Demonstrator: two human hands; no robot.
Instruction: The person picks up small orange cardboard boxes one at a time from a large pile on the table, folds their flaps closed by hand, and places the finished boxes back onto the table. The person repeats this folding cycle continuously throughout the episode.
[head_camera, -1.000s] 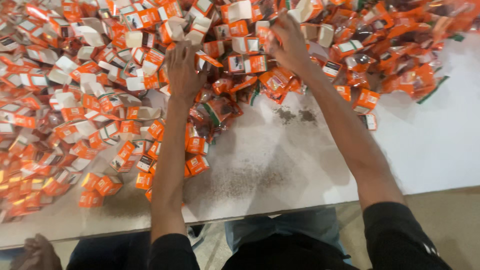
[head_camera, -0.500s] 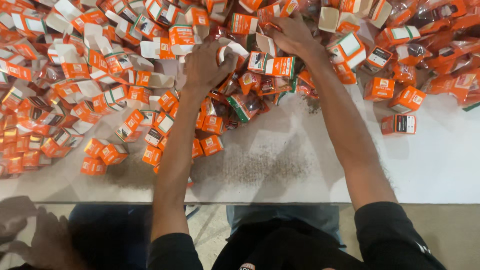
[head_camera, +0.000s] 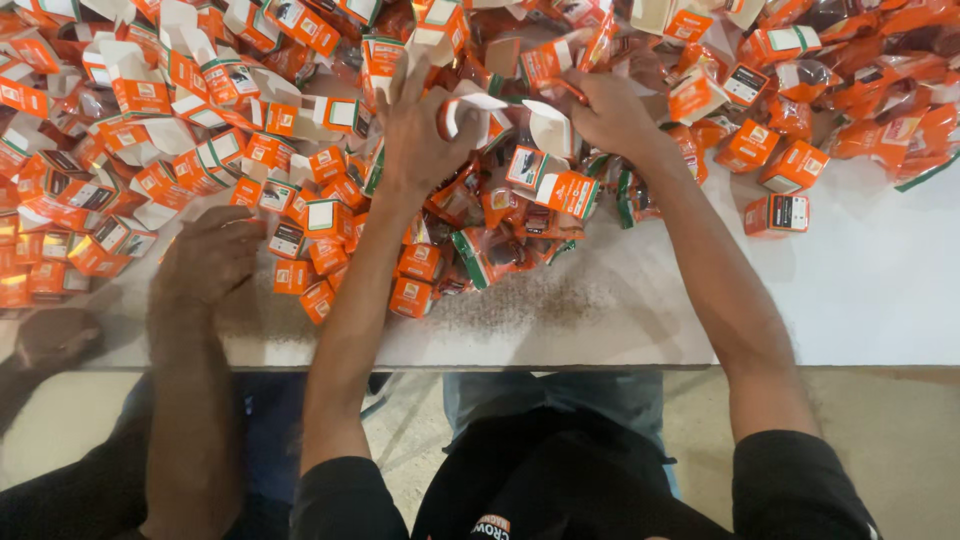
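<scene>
While fingers (head_camera: 432, 75) spread, both hands touch cartons (head_camera: 560, 190).

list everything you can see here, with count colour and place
small orange and white cardboard boxes: too many to count, many with flaps open, heaped across the far half of the table
lone orange box: one, apart from the heap at its right edge
white table top: one, bare at the near right
dark crumbs: a scatter, brown, on the table by the near edge
co-worker's hand: one, at the left, resting on the heap's near edge
left hand: fingers spread, pressed into the boxes
right hand: curled around boxes in the heap
</scene>
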